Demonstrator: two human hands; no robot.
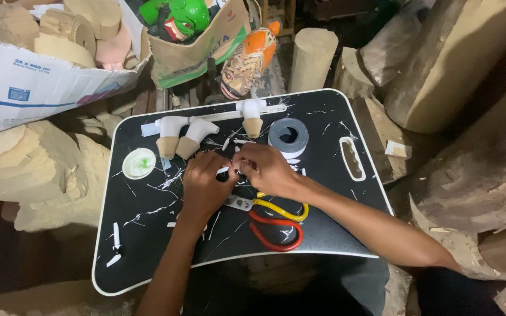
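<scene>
From the head camera: both hands meet mid-tray [147, 234], left hand [205, 186] and right hand [269, 168] pinching a small white strip [225, 169] between the fingertips, probably tape, though it is tiny. The tape roll [288, 136] sits just beyond, scissors [273, 219] just under the wrists, three white-capped wooden pieces [190, 137] behind. Best kept taut, fingertips close, edges flat, and lifted clear of the paint-flecked surface.
</scene>
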